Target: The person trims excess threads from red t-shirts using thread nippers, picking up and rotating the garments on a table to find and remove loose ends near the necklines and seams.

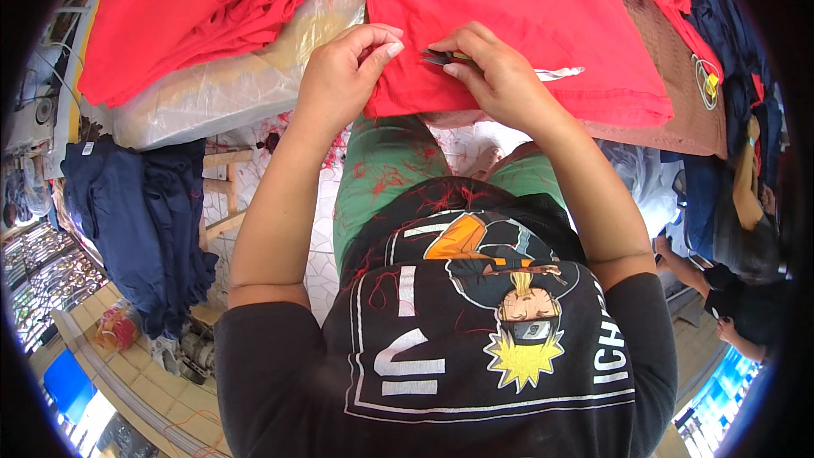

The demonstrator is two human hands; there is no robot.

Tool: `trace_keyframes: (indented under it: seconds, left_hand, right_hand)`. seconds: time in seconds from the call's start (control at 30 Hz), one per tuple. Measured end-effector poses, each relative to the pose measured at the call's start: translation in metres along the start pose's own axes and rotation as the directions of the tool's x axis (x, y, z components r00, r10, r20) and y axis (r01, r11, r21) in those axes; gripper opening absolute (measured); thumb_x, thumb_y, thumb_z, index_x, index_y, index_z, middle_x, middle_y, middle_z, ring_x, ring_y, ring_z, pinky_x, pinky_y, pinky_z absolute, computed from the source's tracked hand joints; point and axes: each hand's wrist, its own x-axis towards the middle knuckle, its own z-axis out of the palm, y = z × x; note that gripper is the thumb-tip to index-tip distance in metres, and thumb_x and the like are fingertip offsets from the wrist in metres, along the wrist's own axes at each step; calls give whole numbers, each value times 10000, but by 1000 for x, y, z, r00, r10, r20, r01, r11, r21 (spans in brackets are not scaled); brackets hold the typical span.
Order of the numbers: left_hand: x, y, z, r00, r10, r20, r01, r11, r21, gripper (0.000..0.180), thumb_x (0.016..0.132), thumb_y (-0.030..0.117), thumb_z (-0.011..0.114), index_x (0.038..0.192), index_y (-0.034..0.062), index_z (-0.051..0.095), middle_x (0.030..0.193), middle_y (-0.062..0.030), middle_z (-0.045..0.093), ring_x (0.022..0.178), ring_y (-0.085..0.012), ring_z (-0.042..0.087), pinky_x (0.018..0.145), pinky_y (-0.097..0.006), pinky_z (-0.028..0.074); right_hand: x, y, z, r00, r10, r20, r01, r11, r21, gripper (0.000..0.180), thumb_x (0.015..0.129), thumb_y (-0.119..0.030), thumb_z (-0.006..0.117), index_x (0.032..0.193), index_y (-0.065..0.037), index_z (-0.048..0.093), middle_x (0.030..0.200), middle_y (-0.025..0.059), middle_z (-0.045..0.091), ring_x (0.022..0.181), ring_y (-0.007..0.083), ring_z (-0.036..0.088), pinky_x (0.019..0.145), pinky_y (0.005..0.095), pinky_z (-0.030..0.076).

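A red garment [526, 8] lies spread in front of me, its near edge hanging over my lap. My left hand [348, 64] pinches this garment's left edge between thumb and fingers; part of the pinched cloth is hidden. In my right hand [496, 68] is a pair of small thread snips [438, 58], their blades pointing left toward my left hand, a short gap apart from it. A white strip [560, 74] lies on the red cloth beside my right wrist.
A heap of red garments [195, 17] rests on a plastic-covered surface [170, 114] at the left. Dark blue clothing [140, 220] hangs below it. Under the red garment is a brown cover [699, 123]. Red thread scraps [394, 171] cling to my green trousers. Another person [742, 305] is at the right.
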Motion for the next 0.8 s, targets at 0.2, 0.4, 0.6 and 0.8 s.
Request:
trace_keyframes:
  seconds: [0.2, 0.4, 0.6, 0.8]
  left_hand:
    - [-6, 10, -40, 849, 104, 518, 114, 921, -371, 144, 897, 112, 633, 882, -30, 652, 1020, -76, 672, 914, -162, 631, 817, -280, 493]
    - [-11, 12, 5, 969, 246, 33, -247, 946, 211, 102, 845, 102, 681, 887, 9, 678, 967, -90, 667, 871, -199, 644, 764, -301, 507]
    - [-10, 3, 16, 969, 248, -6, -232, 913, 334, 132, 841, 110, 686, 939, 22, 673, 940, -89, 683, 859, -189, 658, 758, -288, 505]
    - [-12, 8, 14, 998, 58, -31, -49, 969, 241, 136, 876, 117, 655, 970, 19, 656, 893, -90, 692, 786, -183, 658, 752, -290, 505]
  right_hand:
    - [1, -5, -2, 999, 38, 22, -36, 995, -91, 182, 858, -71, 605, 1039, -84, 617, 1007, 109, 600, 912, 316, 618, 764, 396, 504]
    - [0, -3, -2, 999, 5, -53, -3, 999, 46, 185, 854, -39, 599, 1037, -71, 614, 984, 121, 607, 910, 320, 618, 765, 394, 499]
    - [-8, 0, 0, 1000, 11, -13, -11, 997, 71, 194, 849, -42, 605, 1041, -65, 614, 980, 135, 602, 915, 328, 613, 781, 398, 494]
    - [-7, -5, 0, 1000, 18, 25, -19, 999, 27, 184, 854, -78, 601, 1037, -81, 617, 994, 127, 596, 924, 338, 608, 776, 411, 498]
